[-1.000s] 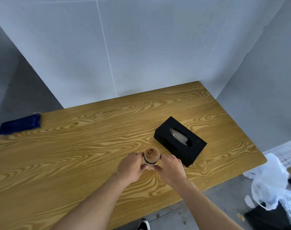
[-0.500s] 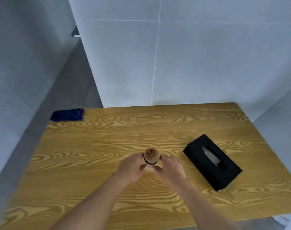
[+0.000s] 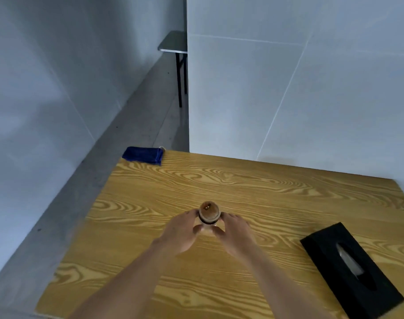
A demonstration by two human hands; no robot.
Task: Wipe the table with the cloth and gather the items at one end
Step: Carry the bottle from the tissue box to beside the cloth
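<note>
Brown and rounded on top, a small jar with a dark band under its wooden-looking lid [image 3: 209, 214] stands upright near the middle of the frame on the yellow wood-grain desk [image 3: 254, 187]. 2 bare hands cup it from either side. The left hand [image 3: 181, 233] presses against the jar's left flank, its fingers [image 3: 191, 214] curled around the side and the thumb tucked in low at the front. The right hand [image 3: 234, 234] mirrors it on the right flank, fingers [image 3: 227, 216] wrapped against the jar and the thumb meeting the base from the front. Both sets of fingers are closed on the jar, and whether its base rests on the desk or sits just above cannot be told.

At the lower right of the frame a black rectangular tissue box [image 3: 353, 270] lies on the desk, well apart from the hands, a pale tissue showing in its oval slot. At the desk's far left corner, in the upper left of the desktop, a folded dark blue cloth [image 3: 143, 154] lies at the edge. Behind it, grey floor and pale wall panels, with a small dark-legged side table [image 3: 174, 43] at the top.
</note>
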